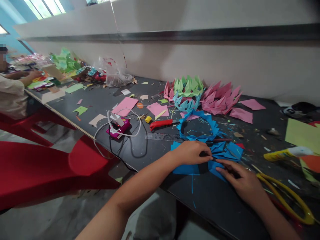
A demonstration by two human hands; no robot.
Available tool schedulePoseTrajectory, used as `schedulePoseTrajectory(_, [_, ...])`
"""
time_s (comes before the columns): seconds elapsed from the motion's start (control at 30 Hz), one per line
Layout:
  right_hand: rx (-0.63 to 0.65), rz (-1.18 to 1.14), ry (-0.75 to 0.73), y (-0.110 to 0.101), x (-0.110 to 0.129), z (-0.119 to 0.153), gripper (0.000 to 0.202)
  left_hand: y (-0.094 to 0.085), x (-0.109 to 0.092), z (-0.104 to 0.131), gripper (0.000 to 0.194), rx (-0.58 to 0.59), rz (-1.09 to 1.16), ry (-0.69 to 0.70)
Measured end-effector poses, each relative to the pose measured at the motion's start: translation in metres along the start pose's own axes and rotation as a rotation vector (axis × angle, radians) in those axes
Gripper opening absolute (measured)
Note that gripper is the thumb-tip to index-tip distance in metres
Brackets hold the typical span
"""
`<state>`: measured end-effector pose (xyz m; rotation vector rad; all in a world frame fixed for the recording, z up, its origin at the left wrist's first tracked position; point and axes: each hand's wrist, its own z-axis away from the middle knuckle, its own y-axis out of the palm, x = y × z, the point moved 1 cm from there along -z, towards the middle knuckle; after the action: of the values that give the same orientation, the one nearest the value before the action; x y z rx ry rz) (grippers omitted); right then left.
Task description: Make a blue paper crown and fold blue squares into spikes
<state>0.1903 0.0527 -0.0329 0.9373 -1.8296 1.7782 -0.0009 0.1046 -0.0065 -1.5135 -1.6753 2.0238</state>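
Observation:
A small piece of blue paper (217, 170) lies between my two hands, low over the near edge of the dark table. My left hand (192, 152) pinches its upper left edge with curled fingers. From the right, my right hand (241, 178) closes thumb and fingers on the same piece. Folded blue paper pieces (228, 150) lie just beyond my fingertips. Under and beside my left hand are flat blue sheets (186, 170), partly covered by it. Farther back rests a pointed blue paper ring (214, 126).
Pink (221, 100) and green (188, 86) folded-paper crowns stand by the wall. A red cutter (161, 124), a ruler (162, 136) and a purple power adapter (120, 129) with cables lie left. Yellow-handled scissors (308, 213) lie right. Another person's hand (35, 75) works far left.

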Motion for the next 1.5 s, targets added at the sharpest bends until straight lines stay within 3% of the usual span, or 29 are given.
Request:
schedulePoseTrajectory(0.37, [-0.021, -0.031, 0.011, -0.0015, 0.0014, 0.0010, 0.038, 0.0029, -0.0008, -0.0007, 0.024, 0.016, 0.082, 0.028])
schedulePoseTrajectory(0.57, [-0.046, -0.026, 0.002, -0.0006, -0.0014, 0.0017, 0.036, 0.0061, 0.0007, -0.0024, 0.017, 0.080, 0.205, -0.002])
schedulePoseTrajectory(0.83, [-0.042, -0.026, 0.010, -0.0004, -0.0022, 0.0027, 0.034, 0.0054, 0.0025, -0.0025, 0.015, -0.003, 0.464, -0.021])
schedulePoseTrajectory(1.1, [-0.031, -0.027, -0.003, -0.0028, 0.0035, 0.0030, 0.027, 0.0029, 0.0019, -0.0041, 0.019, -0.131, 0.703, -0.158])
schedulePoseTrajectory(1.5, [-0.043, -0.034, 0.001, -0.0036, 0.0056, 0.0030, 0.031, -0.0019, -0.0012, -0.0054, 0.015, -0.211, 0.773, -0.194])
